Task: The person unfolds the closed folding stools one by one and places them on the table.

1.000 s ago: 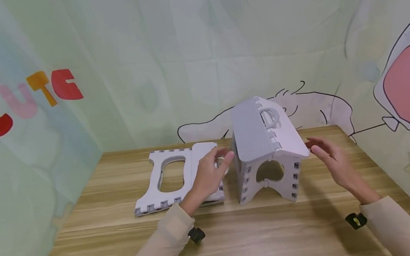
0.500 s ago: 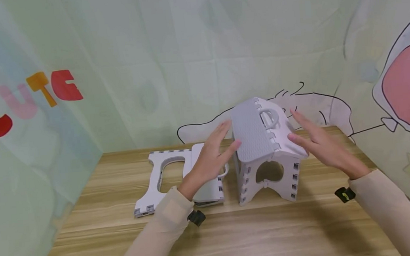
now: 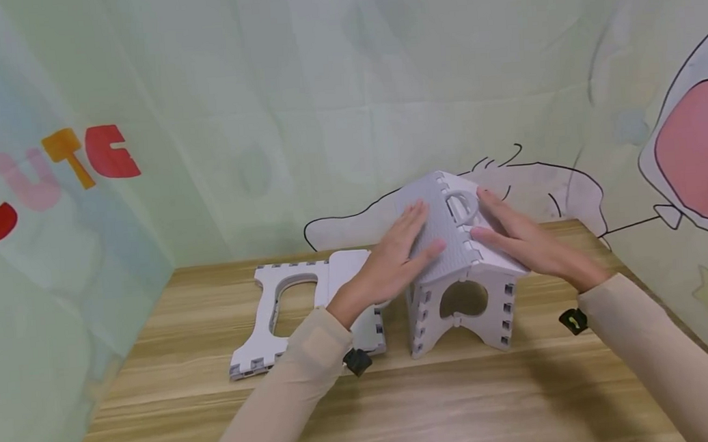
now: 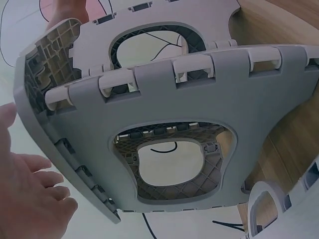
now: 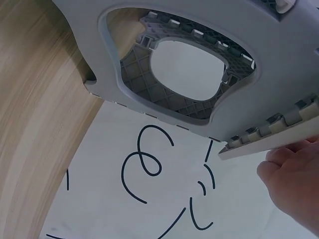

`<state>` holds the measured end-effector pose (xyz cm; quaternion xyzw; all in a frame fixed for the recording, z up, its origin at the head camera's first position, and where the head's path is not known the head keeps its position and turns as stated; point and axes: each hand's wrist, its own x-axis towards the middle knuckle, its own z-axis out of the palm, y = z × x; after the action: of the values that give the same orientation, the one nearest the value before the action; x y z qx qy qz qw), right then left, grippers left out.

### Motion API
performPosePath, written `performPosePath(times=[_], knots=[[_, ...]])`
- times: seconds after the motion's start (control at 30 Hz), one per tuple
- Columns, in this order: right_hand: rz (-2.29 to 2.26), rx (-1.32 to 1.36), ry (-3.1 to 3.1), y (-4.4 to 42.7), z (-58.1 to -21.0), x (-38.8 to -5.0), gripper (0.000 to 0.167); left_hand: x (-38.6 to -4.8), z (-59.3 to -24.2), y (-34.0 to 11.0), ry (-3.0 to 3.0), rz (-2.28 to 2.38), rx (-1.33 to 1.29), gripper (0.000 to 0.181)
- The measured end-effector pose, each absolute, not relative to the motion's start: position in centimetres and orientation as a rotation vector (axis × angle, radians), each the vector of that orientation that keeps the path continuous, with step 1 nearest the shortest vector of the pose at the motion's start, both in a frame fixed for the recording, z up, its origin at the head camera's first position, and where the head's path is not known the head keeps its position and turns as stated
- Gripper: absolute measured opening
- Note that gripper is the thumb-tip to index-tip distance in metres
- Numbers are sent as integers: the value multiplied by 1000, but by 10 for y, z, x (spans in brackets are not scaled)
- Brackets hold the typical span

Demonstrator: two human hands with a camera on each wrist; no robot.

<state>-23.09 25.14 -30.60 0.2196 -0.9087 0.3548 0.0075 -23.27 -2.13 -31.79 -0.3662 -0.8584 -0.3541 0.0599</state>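
A white and grey folding step stool (image 3: 497,307) stands on the table, its two top panels peaked like a roof with a ring handle (image 3: 465,208) at the ridge. My left hand (image 3: 390,263) lies over the grey textured left panel, fingers straight and thumb spread. Over the white right panel rests my right hand (image 3: 525,242), also with extended fingers. From below, the left wrist view shows the stool's grey side panel (image 4: 89,129) and my fingers beside the top panel's edge. In the right wrist view the top panel's edge (image 5: 279,137) is next to my right hand.
A second stool (image 3: 262,323), folded flat, lies on the wooden table (image 3: 404,409) to the left, partly behind my left forearm. A printed fabric backdrop (image 3: 322,113) hangs behind and at both sides of the table.
Both hands have risen from beside the standing stool and moved inward onto its sloping top panels. The stool keeps its peaked shape; the folded one has not moved.
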Motion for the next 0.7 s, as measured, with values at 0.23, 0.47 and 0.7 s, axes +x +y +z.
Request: performPosePath(times=[0.23, 0.47, 0.7], knots=[[1050, 675, -2883, 247, -308, -236, 77, -238, -317, -12, -2678, -1010, -1098, 75], [1082, 691, -2899, 247, -307, -237, 77, -239, -315, -8, -2729, -955, -1080, 75], [1049, 697, -2907, 250, -307, -237, 74, -239, -316, -5, -2743, -866, -1074, 74]])
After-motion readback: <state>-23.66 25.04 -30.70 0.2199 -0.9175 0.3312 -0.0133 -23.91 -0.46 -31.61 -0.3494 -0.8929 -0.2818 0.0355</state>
